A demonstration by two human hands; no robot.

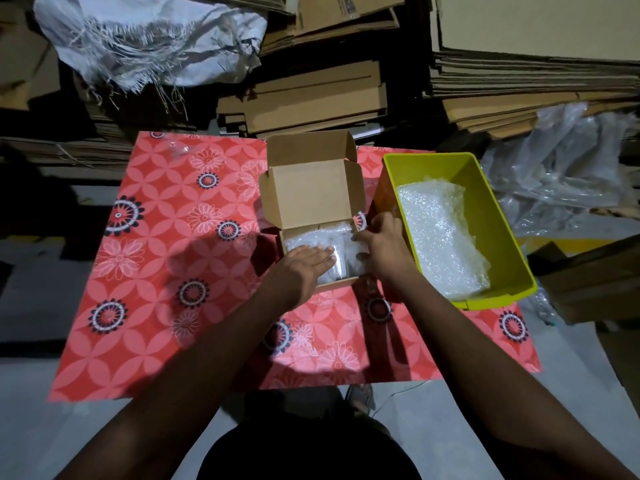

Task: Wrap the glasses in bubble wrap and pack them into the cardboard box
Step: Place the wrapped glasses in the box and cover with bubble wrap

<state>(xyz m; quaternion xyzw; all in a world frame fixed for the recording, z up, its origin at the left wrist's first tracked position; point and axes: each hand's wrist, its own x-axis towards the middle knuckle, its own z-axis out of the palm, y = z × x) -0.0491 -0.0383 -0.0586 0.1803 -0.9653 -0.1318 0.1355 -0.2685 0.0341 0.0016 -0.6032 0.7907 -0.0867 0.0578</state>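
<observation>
wrapped glasses go into the carton

head view: a person's left hand (304, 268) lies flat, fingers straight, pressing on the bubble-wrapped glasses (341, 252) already sitting inside the small cardboard box (311, 199), whose lid stands open behind them. the right hand (382, 245) works at the box's right edge, fingers curled against the wrapped bundle and the side wall; whether it truly pinches the wrap or merely steadies it cannot be told from here. the box stands on a red flowered cloth (156, 271) spread over the work surface. just beside it, on the right, a yellow-green plastic bin (498, 216) holds a loose heap of spare bubble wrap (440, 240). stacks of flattened cardboard (311, 95) and a frayed white sack (149, 39) fill the background (the light is dim, and how many glasses are inside the wrap is not readable).

the packing looks close to done, with the lid not yet folded down. the risk from here appears to be pressure: pushing too hard with the flat hand on a tightly filled box could crack glass under the wrap, and wrap bunched at the right wall could keep the lid from seating, or tip the light carton toward the bin.
</observation>
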